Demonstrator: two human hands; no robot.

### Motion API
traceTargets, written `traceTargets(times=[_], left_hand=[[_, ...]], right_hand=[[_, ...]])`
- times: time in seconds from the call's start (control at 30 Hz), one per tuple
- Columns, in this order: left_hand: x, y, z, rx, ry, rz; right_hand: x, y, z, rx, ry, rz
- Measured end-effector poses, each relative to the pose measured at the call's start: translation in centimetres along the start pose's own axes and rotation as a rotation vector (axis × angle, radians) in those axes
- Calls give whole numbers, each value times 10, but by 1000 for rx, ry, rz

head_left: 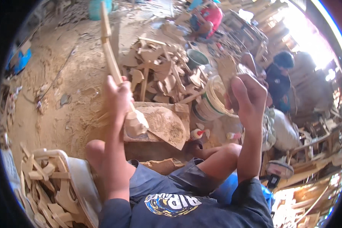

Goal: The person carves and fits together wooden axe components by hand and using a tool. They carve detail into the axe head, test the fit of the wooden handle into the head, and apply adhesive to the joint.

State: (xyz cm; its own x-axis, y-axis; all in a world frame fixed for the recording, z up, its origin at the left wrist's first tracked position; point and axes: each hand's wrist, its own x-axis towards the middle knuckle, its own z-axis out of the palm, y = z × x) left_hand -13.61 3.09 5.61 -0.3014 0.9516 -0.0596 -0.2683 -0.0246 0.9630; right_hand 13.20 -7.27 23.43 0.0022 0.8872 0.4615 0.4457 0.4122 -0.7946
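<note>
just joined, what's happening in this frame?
A seated person works wood in a cluttered workshop. The left hand grips a long curved wooden piece, its lower end resting on a wooden block between the knees. The right hand is raised, holding a small flat piece; what it is isn't clear. A pile of cut wooden parts lies ahead, a white bucket beside it.

Raw matt wood stick (109, 49), dusty block (161, 123)
</note>
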Motion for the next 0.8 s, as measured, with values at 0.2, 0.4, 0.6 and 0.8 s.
traceTargets(times=[0.2, 0.4, 0.6, 0.8], left_hand=[[-7, 10, 10, 21, -55, -10], [-7, 9, 19, 78, -36, -14], [-9, 1, 24, 24, -80, -102], [-13, -20, 31, -23, -160, -184]], right_hand=[[3, 27, -17, 0, 10, 132], [-1, 73, -34, -70, -74, 203], [-7, 72, -29, -169, -143, 125], [-25, 108, -12, -50, -492, 172]])
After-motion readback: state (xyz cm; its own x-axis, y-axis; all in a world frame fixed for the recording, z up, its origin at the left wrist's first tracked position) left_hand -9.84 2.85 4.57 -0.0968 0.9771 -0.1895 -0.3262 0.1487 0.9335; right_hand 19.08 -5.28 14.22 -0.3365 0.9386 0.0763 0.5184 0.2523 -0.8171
